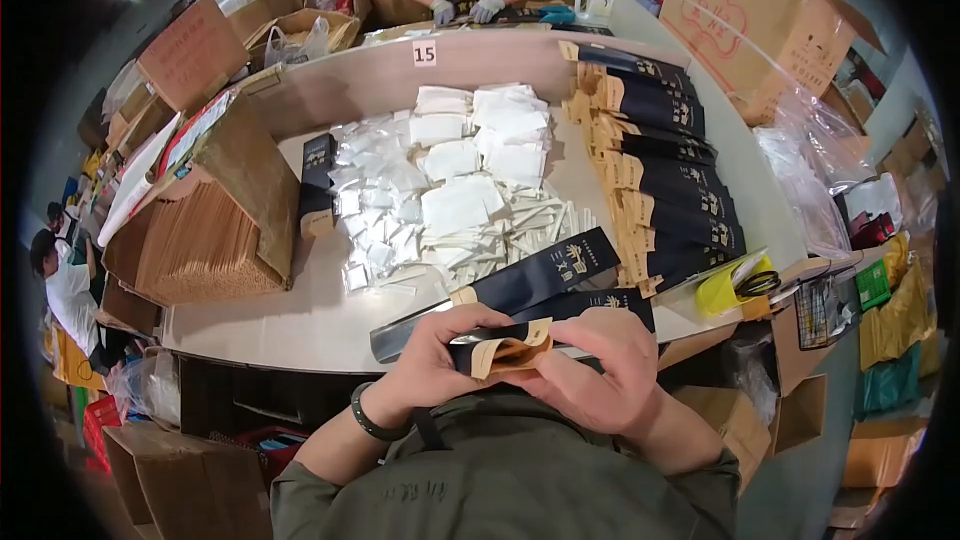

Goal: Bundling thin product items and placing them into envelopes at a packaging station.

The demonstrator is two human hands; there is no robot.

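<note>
Both of my hands are close together at the table's near edge, gripping a black paper bag [506, 350] with a tan lining. Its mouth gapes toward me, and the inside looks orange-brown. My left hand [432, 355] pinches the bag's left side. On the other side, my right hand [606, 365] holds the edge of the mouth, with thumb and fingers closed on it. Just beyond them lie a long black bag [537, 273] with gold lettering and a second black bag [610, 306], partly covered by my right hand. A clear plastic sleeve [398, 338] touches the table beside my left hand.
White packets [462, 202] and clear small packets [375, 185] heap mid-table. Overlapping black bags [685, 195] line the right side. A carton of brown folded sheets [215, 240] stands left. A yellow holder [722, 292] contains scissors. Across the partition [350, 83], a gloved person works.
</note>
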